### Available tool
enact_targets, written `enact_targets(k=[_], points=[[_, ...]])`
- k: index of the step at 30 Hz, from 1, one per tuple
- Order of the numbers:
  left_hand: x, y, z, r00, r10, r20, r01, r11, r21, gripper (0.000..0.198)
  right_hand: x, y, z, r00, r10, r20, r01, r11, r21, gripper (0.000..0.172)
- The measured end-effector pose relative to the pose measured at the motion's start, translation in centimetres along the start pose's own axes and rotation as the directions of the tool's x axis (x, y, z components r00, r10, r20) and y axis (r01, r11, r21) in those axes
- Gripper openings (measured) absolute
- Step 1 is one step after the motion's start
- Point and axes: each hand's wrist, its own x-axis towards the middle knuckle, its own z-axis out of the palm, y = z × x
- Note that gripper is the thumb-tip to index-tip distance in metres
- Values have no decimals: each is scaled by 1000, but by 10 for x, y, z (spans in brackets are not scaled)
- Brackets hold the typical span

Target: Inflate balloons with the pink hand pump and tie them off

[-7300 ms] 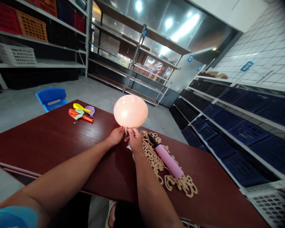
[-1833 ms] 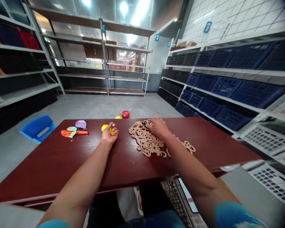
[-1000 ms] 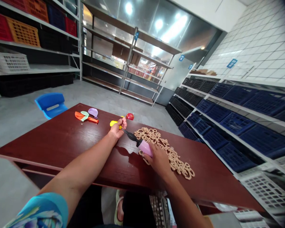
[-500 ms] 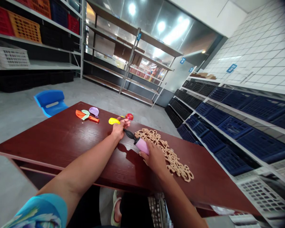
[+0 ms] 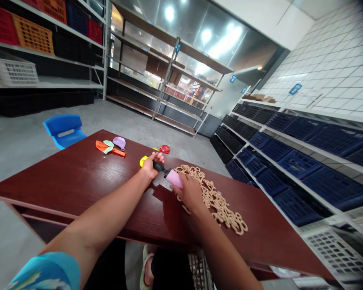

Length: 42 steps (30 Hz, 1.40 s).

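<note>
A pink balloon hand pump (image 5: 174, 178) with a black nozzle end points toward the far left over the table. My right hand (image 5: 191, 191) is wrapped round its pink barrel. At the nozzle, my left hand (image 5: 151, 167) pinches a yellow balloon (image 5: 143, 161), its thumb side against the black tip and some fingers stretched out. The balloon is limp, and its neck is hidden in the hand. Just beyond my left fingers sits a red patterned ball-like item (image 5: 165, 149), with a bit of yellow beside it.
Tan curly rope-like pieces (image 5: 211, 193) lie in a heap right of my hands on the dark red table (image 5: 109, 189). Flat orange (image 5: 101, 146), green (image 5: 108, 146) and purple balloons (image 5: 119, 142) lie at the far left. A blue chair (image 5: 65, 129) and crate-filled shelves (image 5: 278, 141) stand around.
The pump has shifted left, bringing its black nozzle further into my left hand. Less of the yellow balloon shows now. My right hand has moved left with the pump.
</note>
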Motion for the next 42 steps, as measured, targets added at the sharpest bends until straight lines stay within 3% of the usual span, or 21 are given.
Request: enact_targets(k=[7,13,21,29,33,39,42], points=[[5,10,-4,995,34,93,-32,999,-20,50,22,11,13,999,-44,-19,44,998,33,56],[6,14,-4,986,151,67,-150,988,-23,50,24,28,24,996,42,-80,-42,999,7,64],[-2,18,3,962,230,150,-244,966,85,48,23,34,41,990,79,-117,-63,989,130,41],[-13,25,58,933,348,90,-357,872,335,38,26,43,47,975,163,-148,-118,954,277,42],[-10,38,93,917,378,130,-394,803,447,34,26,47,47,965,217,-144,-158,926,343,44],[-16,60,147,845,512,158,-508,674,536,33,31,49,48,950,278,-145,-201,894,399,35],[-18,69,165,822,545,169,-541,651,532,31,34,50,52,941,289,-177,-197,891,410,36]])
